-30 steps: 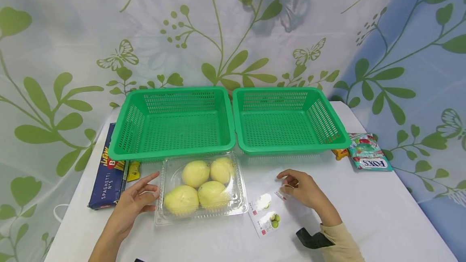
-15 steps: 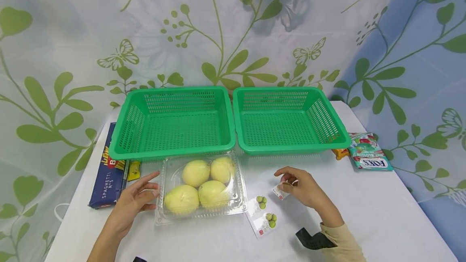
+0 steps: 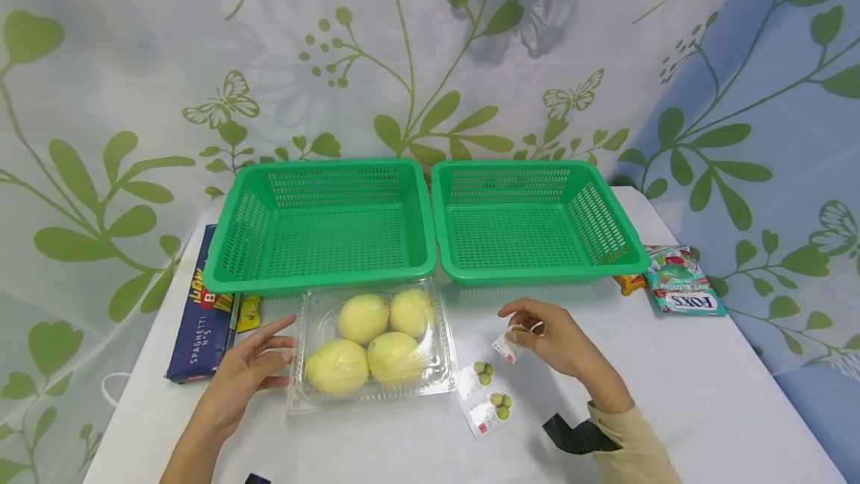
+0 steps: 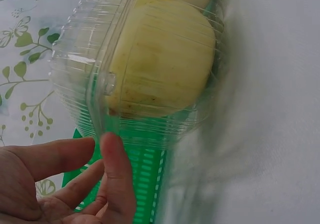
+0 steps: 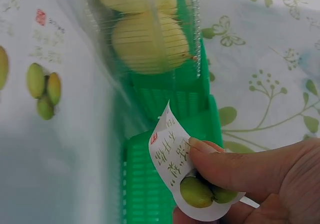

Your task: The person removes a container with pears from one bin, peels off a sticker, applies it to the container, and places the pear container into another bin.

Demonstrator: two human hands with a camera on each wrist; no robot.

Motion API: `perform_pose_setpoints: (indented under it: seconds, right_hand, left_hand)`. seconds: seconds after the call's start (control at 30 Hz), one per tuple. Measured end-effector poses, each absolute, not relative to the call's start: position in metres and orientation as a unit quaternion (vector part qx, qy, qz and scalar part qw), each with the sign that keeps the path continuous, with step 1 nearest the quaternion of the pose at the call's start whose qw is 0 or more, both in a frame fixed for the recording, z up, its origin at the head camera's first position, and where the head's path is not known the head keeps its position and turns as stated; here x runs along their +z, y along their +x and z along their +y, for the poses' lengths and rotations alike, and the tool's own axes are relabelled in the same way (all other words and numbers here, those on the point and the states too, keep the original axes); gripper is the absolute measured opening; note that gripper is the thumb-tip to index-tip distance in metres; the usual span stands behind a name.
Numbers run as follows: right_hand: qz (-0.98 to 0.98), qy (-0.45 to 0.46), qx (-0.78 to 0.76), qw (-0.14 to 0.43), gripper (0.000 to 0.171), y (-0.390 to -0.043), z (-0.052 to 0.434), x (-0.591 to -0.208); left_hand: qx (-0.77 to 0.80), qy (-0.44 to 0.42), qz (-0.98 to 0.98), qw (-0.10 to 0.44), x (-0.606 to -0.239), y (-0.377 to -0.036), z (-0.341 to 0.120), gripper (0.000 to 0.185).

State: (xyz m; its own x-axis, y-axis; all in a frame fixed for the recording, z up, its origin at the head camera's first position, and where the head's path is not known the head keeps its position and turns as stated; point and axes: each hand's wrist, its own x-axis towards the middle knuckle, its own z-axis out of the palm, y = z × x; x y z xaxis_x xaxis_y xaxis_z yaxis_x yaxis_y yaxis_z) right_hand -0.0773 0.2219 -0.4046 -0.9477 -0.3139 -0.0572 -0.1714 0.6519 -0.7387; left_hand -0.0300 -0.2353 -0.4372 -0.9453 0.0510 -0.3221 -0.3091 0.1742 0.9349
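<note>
A clear plastic clamshell box [image 3: 440,385] with several large pale-yellow fruits [image 3: 363,318] stands on the white table. My left hand [image 3: 245,376] is at the box's left edge, its fingers loosely extended. The left wrist view shows its fingertips [image 4: 112,146] right at the box's rim. Between thumb and fingers, my right hand [image 3: 554,334] pinches a white fruit sticker [image 5: 167,156] with Chinese characters and a green fruit picture. The sticker curls to a point and is held above the table, right of the box. A sticker sheet [image 3: 475,378] lies below it, beside the box.
Two green plastic baskets [image 3: 322,284] [image 3: 544,272] stand side by side behind the box. A blue spaghetti pack [image 3: 201,338] and a small yellow packet [image 3: 248,314] lie left. A Fox's candy bag [image 3: 684,282] and an orange packet [image 3: 630,284] lie right.
My right hand has lifted the sticker and shifted slightly left and away from me, toward the box. The sheet has settled flat. My left hand and the box have barely moved.
</note>
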Motion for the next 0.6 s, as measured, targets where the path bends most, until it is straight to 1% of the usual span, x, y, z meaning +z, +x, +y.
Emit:
perform_pose_setpoints:
  seconds: [0.13, 0.27, 0.37, 0.47, 0.53, 0.6]
  right_hand:
    - [0.901, -0.153, -0.397, 0.084, 0.025, -0.082, 0.214, -0.394]
    - [0.897, -0.164, -0.401, 0.093, 0.025, -0.087, 0.201, -0.384]
    - [0.894, -0.154, -0.408, 0.104, 0.030, -0.091, 0.189, -0.379]
    - [0.892, -0.132, -0.419, 0.104, 0.033, -0.095, 0.177, -0.375]
    - [0.891, -0.126, -0.425, 0.096, 0.029, -0.097, 0.169, -0.372]
    - [0.888, -0.134, -0.432, 0.088, 0.020, -0.100, 0.160, -0.370]
  left_hand:
    - [0.639, -0.084, 0.753, 0.134, -0.436, -0.030, -0.236, 0.060]
    - [0.646, -0.081, 0.749, 0.123, -0.433, -0.028, -0.236, 0.059]
    - [0.649, -0.071, 0.749, 0.111, -0.429, -0.025, -0.235, 0.059]
    - [0.648, -0.054, 0.755, 0.085, -0.423, -0.023, -0.233, 0.056]
    - [0.647, -0.042, 0.759, 0.064, -0.418, -0.022, -0.231, 0.054]
    - [0.649, -0.034, 0.758, 0.048, -0.413, -0.021, -0.228, 0.052]
